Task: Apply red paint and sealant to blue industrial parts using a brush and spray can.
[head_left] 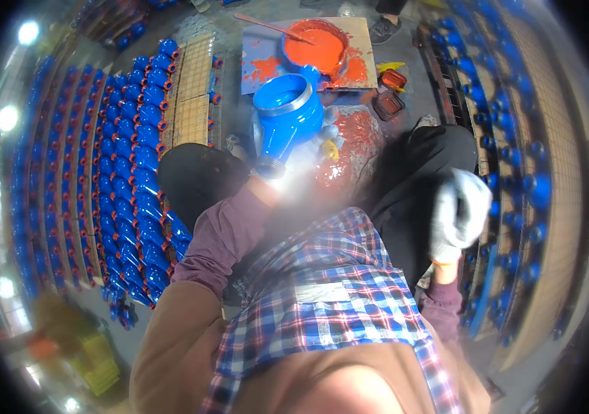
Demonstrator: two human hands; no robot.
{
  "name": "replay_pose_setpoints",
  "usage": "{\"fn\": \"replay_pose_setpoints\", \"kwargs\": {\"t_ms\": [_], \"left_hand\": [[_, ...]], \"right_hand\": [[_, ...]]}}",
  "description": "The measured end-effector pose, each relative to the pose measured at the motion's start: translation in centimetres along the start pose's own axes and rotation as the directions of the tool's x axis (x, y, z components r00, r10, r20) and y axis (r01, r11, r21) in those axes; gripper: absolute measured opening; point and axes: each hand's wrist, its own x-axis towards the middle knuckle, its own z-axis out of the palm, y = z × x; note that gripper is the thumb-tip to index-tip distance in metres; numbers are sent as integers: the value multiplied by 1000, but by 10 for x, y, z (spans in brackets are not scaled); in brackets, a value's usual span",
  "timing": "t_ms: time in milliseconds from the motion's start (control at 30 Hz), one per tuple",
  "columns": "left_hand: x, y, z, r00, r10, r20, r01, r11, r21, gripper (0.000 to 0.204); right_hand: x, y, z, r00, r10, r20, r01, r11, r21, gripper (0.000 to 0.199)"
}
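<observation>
Left hand (269, 168): mostly hidden behind the narrow end of the blue cast housing (286, 114) and washed out by glare; it is closed around that lower neck, holding the housing up over the lap, open round mouth tilted up and away. Inside of the mouth looks blue too; depth hard to judge.

Right hand (457, 210): in a white glove, blurred, off to the right near the rack; fingers look curled but whether it grips anything cannot be told.

A second gloved hand or rag (327, 134) shows just right of the housing, with a small yellow object (331, 150) below it; too smeared to identify.

Containers: a round basin of orange-red paint (316, 45) sits on a board on the floor (446, 90) beyond the housing, nearly full, a stick (267, 25) lying across its rim. Two small shallow trays (389, 92) with red residue lie to its right.

Left: long rows of blue housings with red caps (129, 179), edges bent by the lens. Right: rack of blue parts (515, 179), partly out of focus. Someone's shoe (382, 29) cut off at the top edge.
</observation>
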Motion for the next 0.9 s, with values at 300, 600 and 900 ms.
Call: {"fn": "replay_pose_setpoints", "kwargs": {"t_ms": [300,600,900], "left_hand": [[-7,-12,14,995,98,12,-98,959,264,80],[-28,40,39,939,101,-329,-64,991,121,89],[-16,120,-2,859,425,-286,-164,757,632,66]], "right_hand": [[50,-86,109,864,-471,176,413,865,286,35],[86,-31,112,816,485,313,-551,491,674,14],[153,-7,210,871,381,310,-485,559,673,23]]}}
